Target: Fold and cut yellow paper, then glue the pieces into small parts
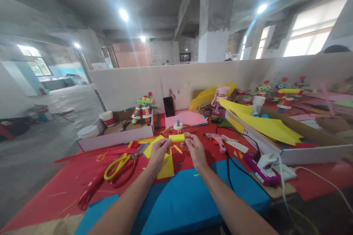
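Between my two hands is a small folded piece of yellow paper, held level above the table. My left hand pinches its left end, and my right hand grips the right end. Just behind it stands a small paper-cup figure with coiled arms. Below my left hand lie sheets of yellow paper. To the left rest scissors with one yellow and one red handle loop, blades pointing away. A pink glue gun lies right of my right hand, its small light glowing red.
A white box at left holds finished cup figures. A phone leans on the white partition. At right are a purple power strip with cables and a box of yellow sheets. Another person's blurred hand shows far right.
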A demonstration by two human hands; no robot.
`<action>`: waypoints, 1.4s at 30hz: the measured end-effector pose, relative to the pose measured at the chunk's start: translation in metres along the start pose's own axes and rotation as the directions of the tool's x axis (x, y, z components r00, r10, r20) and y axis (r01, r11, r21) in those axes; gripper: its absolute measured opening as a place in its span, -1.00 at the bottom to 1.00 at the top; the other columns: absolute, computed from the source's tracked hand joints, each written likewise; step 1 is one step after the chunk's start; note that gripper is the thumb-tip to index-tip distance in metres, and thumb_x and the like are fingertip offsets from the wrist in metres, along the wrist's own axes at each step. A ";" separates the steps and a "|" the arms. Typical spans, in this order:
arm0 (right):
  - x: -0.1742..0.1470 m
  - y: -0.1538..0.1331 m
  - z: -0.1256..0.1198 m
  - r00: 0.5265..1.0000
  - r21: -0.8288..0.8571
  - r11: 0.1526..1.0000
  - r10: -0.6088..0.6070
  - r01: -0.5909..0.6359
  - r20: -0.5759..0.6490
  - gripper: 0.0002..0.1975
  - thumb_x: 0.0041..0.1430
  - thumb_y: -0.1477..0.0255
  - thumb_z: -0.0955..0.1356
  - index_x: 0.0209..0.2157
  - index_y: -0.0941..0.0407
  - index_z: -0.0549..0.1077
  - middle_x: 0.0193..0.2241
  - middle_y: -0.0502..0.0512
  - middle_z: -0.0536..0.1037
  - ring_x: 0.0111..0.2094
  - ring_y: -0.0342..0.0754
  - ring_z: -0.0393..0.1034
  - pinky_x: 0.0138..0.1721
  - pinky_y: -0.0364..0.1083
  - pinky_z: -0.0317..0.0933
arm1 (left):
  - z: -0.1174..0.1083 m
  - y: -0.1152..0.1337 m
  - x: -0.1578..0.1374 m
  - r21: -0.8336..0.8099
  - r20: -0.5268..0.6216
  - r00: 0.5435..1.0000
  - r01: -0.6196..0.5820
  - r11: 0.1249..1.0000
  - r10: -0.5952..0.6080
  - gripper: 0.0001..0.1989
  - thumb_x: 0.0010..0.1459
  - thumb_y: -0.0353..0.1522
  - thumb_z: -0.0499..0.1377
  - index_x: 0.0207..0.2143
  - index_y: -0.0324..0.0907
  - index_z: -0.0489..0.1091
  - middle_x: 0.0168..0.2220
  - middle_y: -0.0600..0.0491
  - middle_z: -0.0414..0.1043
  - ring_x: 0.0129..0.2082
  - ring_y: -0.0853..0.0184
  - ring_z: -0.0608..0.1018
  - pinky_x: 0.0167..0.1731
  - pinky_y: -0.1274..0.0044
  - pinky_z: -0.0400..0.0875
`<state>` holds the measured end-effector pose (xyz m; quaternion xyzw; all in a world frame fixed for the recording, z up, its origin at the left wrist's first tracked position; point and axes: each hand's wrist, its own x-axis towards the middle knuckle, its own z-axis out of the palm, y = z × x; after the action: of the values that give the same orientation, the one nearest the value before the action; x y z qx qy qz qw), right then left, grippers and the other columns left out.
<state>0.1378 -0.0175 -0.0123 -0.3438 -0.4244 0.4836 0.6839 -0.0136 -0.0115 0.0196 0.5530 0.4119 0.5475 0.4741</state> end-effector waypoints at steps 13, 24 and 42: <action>0.001 -0.002 0.000 0.992 0.132 0.984 0.122 -0.123 0.019 -0.58 -0.14 0.09 0.46 -0.35 0.11 0.44 -0.37 0.02 0.49 -0.41 -0.12 0.39 -0.27 -0.07 0.35 | 0.003 0.002 -0.001 -0.041 0.014 1.000 0.020 0.999 -0.019 -0.67 -0.08 -0.15 0.29 -0.63 -0.21 0.35 -0.72 0.20 0.23 -0.67 0.51 0.25 -0.61 0.62 0.14; -0.003 -0.017 0.000 0.991 -0.050 0.996 0.085 -0.080 0.107 -0.66 -0.12 0.14 0.44 -0.41 0.11 0.43 0.06 0.15 0.40 -0.34 -0.08 0.43 -0.44 -0.13 0.33 | -0.006 0.004 0.002 -0.171 0.118 0.981 0.173 0.970 -0.154 -0.67 -0.11 -0.22 0.32 -0.65 -0.22 0.28 -0.71 0.20 0.22 -0.70 0.55 0.25 -0.63 0.63 0.16; 0.003 -0.010 -0.002 0.997 0.087 0.993 0.082 -0.080 -0.011 -0.62 -0.12 0.10 0.43 -0.38 0.12 0.46 -0.52 -0.01 0.47 -0.48 -0.10 0.38 -0.40 -0.09 0.34 | 0.000 0.005 -0.004 -0.118 0.284 0.916 0.328 0.937 -0.285 -0.68 -0.09 -0.18 0.33 -0.58 -0.25 0.36 -0.64 0.09 0.39 -0.68 0.51 0.36 -0.62 0.64 0.28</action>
<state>0.1436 -0.0179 -0.0032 -0.3344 -0.3840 0.5263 0.6810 -0.0146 -0.0163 0.0231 0.5081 0.3810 0.4201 0.6482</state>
